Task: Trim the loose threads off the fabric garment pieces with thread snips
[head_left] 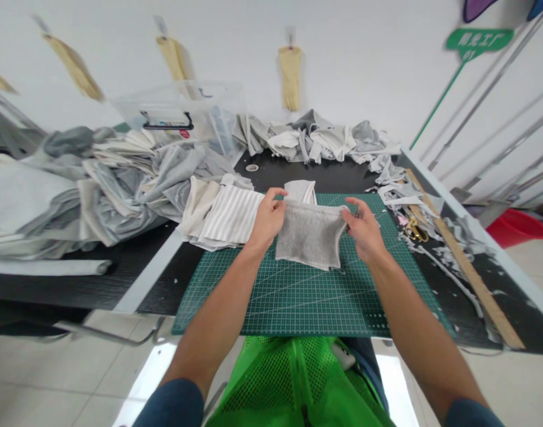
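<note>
A grey piece of fabric hangs between my two hands, its lower edge over the green cutting mat. My left hand pinches its upper left corner. At the upper right corner, my right hand grips it between thumb and fingers; a small dark metal item seems to show by those fingers, too small to name. Behind the held fabric lies a folded light grey cloth. Just left of my left hand, a stack of striped fabric pieces overlaps the mat's edge.
Heaped grey and white fabric covers the left side. A clear plastic bin stands behind it. More scraps line the back. Gold-handled scissors, a wooden ruler and trimmings lie right. A tape roll sits behind the mat.
</note>
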Demonstrator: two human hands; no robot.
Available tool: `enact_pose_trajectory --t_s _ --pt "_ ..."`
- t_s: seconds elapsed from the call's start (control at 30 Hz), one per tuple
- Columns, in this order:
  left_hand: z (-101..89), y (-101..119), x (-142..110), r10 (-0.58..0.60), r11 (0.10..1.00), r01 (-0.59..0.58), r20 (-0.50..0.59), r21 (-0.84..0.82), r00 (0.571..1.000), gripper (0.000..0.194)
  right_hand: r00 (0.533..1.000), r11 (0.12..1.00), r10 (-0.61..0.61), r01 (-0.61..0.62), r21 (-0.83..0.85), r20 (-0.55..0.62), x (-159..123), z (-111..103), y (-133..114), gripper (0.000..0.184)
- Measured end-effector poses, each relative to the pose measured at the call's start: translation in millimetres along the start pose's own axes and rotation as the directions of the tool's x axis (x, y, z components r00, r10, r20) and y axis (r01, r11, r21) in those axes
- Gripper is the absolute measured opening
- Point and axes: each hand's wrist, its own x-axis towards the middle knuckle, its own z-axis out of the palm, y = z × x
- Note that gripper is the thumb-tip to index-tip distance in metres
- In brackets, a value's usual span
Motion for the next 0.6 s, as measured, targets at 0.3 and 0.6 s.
enact_pose_trajectory --t_s 0.3,0.6 --pt "-3.2 22 -10 0.226 0.917 -0.254 0.124 0.307 0.966 0.051 0.986 0.943 -0.142 0.161 -0.292 0.084 -7 -3 -12 0.053" --pt "-2.5 25 -12 0.260 0.875 -0.238 0.005 0.421 0.966 0.017 0.947 0.771 -0.284 0.317 -0.553 0.147 -4 -6 -11 0.013"
